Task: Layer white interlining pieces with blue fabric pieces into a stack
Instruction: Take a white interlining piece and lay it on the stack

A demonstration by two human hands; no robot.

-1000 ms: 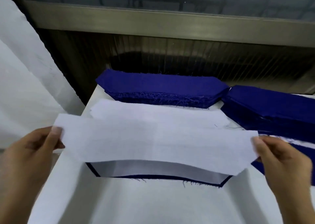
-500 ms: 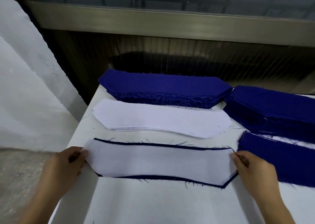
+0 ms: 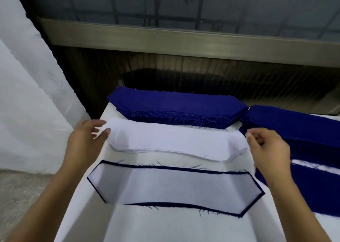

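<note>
White interlining pile (image 3: 174,140): a low heap of thin, white, shaped interlining pieces. It lies across the middle of the white table (image 3: 165,227), with its edges a little staggered.
Layered stack (image 3: 174,188): at 6 o'clock of that pile and just apart from it. A white interlining piece lies flat on a dark blue fabric piece, whose frayed rim shows all round.
Blue fabric pile (image 3: 174,103): thick, dark blue, with frayed edges, close behind the white pile at 12 o'clock. Further blue fabric piles (image 3: 294,131) lie from 2 to 4 o'clock.
Left hand (image 3: 86,140): at the pile's 9 o'clock end, fingers loosely spread. It is blurred, and no sheet is visibly held.
Right hand (image 3: 266,146): at the pile's 3 o'clock end, fingers curled, thumb and forefinger close together. Whether they pinch a sheet cannot be told.
Handling: the interlining looks very light, limp and thin, so the sheets probably cling to each other and the top one needs peeling off alone.
Where to hold: probably the two tapered ends, one in each hand, kept gently taut so the sheet neither sags nor folds as it is laid down.
</note>
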